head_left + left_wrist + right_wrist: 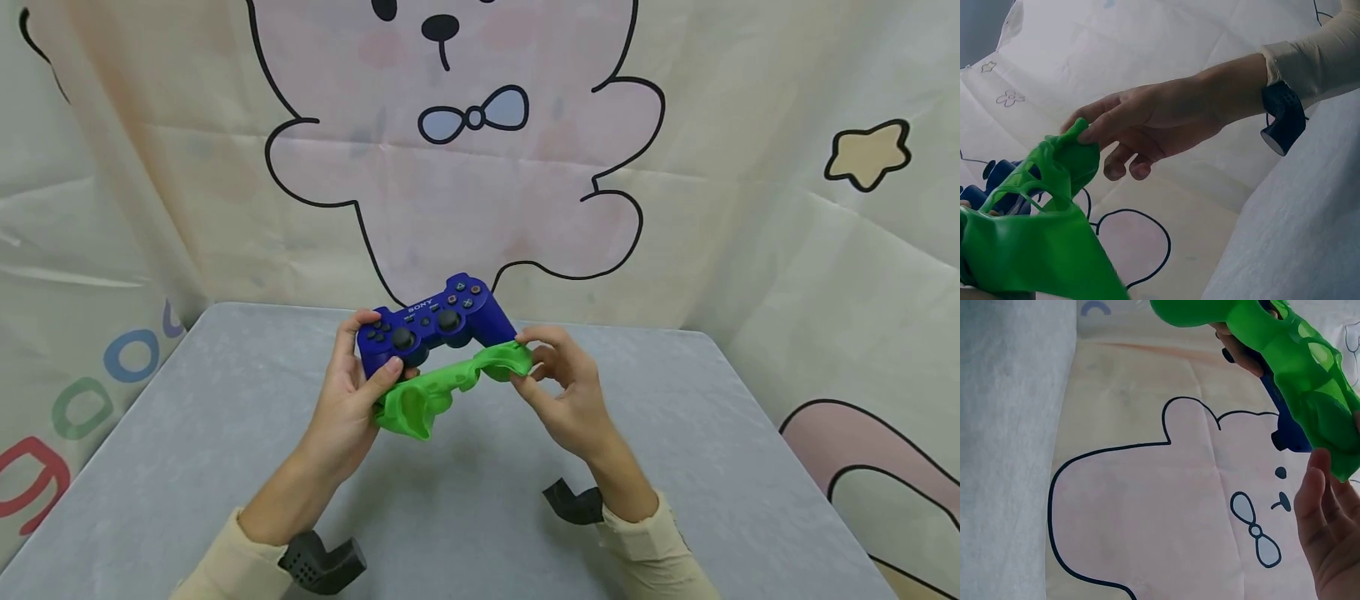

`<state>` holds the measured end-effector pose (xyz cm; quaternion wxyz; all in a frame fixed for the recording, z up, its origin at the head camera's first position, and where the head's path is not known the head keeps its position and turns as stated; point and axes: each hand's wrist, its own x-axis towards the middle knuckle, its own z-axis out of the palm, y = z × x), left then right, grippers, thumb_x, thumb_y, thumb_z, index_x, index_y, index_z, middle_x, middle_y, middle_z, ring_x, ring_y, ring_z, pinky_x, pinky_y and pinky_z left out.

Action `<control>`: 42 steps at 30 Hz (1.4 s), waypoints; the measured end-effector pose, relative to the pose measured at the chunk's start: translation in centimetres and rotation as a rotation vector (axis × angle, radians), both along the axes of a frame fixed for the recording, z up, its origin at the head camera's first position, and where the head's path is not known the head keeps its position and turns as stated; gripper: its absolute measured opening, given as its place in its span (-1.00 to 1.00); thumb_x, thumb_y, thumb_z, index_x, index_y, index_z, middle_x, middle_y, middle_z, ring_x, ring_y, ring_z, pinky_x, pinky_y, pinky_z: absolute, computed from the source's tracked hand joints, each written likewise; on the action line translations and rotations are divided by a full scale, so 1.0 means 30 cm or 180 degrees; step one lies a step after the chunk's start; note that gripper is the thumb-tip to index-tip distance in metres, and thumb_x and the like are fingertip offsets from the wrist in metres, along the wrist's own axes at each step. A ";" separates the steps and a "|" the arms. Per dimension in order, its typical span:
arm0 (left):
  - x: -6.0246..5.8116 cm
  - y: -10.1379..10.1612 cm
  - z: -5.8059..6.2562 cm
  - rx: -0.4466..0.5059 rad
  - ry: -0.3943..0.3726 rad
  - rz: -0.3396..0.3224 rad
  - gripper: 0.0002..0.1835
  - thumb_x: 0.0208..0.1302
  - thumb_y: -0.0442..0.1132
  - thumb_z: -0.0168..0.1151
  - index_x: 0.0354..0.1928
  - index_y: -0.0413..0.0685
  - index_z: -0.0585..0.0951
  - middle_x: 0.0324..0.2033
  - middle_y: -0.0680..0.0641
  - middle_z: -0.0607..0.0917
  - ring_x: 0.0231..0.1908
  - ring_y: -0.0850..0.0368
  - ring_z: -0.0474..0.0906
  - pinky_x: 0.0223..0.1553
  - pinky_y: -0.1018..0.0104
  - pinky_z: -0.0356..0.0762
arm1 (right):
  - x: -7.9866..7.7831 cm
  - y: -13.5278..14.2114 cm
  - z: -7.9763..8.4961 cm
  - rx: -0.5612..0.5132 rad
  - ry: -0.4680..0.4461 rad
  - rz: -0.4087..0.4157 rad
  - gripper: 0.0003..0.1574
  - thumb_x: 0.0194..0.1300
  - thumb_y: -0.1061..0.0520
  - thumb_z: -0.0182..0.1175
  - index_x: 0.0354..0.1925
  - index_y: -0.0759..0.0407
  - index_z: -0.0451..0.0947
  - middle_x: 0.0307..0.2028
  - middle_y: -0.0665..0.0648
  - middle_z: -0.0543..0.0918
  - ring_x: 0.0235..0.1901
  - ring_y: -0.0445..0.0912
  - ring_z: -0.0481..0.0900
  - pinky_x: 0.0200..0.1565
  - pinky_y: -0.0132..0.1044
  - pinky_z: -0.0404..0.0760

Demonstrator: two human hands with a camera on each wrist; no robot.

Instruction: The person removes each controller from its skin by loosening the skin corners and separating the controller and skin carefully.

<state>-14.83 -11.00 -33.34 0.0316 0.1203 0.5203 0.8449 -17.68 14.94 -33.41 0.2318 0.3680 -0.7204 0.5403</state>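
Observation:
A blue game controller [424,323] marked SONY is held up, tilted, above the table by my left hand [345,408], whose thumb and fingers grip its left handle. Just below the controller hangs a soft green silicone cover [450,382] with cut-out holes, its left end beside my left thumb. My right hand [566,387] pinches the cover's right end between thumb and fingertips, close to the tip of the controller's right handle. In the right wrist view, the green cover [1310,369] lies in front of much of the controller [1291,428]. Part of the left hand is hidden behind the cover there.
A grey cloth-covered table [465,517] spreads beneath both hands. Behind it hangs a curtain [472,192] printed with a pink bear. Black wrist devices [322,562] sit at both cuffs.

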 end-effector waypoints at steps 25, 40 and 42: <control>-0.030 0.015 -0.003 -0.0226 -0.0386 0.0411 -0.54 0.55 -0.35 0.00 0.24 0.40 0.20 0.24 -0.09 0.36 -0.30 0.33 0.62 -0.22 0.50 0.63 | -0.005 -0.044 -0.052 0.0365 -0.0332 -0.0230 -0.53 0.48 -0.02 0.21 0.15 0.27 0.43 -0.02 0.25 0.61 -0.20 -0.12 0.68 -0.26 -0.29 0.70; -0.032 0.031 -0.065 -0.1077 0.0405 -0.0307 -0.42 0.49 -0.37 0.12 0.43 0.08 0.17 0.12 -0.35 0.51 -0.21 0.17 0.68 -0.05 0.35 0.62 | -0.037 -0.028 -0.051 -0.0501 -0.2629 0.1112 -0.32 0.61 -0.02 -0.05 0.54 -0.17 -0.03 0.08 0.18 0.46 -0.38 -0.16 0.63 -0.39 -0.35 0.66; -0.037 0.028 -0.065 -0.1181 0.0480 -0.0290 -0.37 0.48 -0.36 0.13 0.47 0.12 0.15 0.14 -0.36 0.51 -0.21 0.17 0.70 -0.06 0.35 0.64 | -0.034 -0.029 -0.046 -0.0534 -0.2620 0.1085 -0.32 0.61 -0.01 -0.04 0.54 -0.17 -0.03 0.05 0.17 0.47 -0.39 -0.16 0.61 -0.40 -0.37 0.65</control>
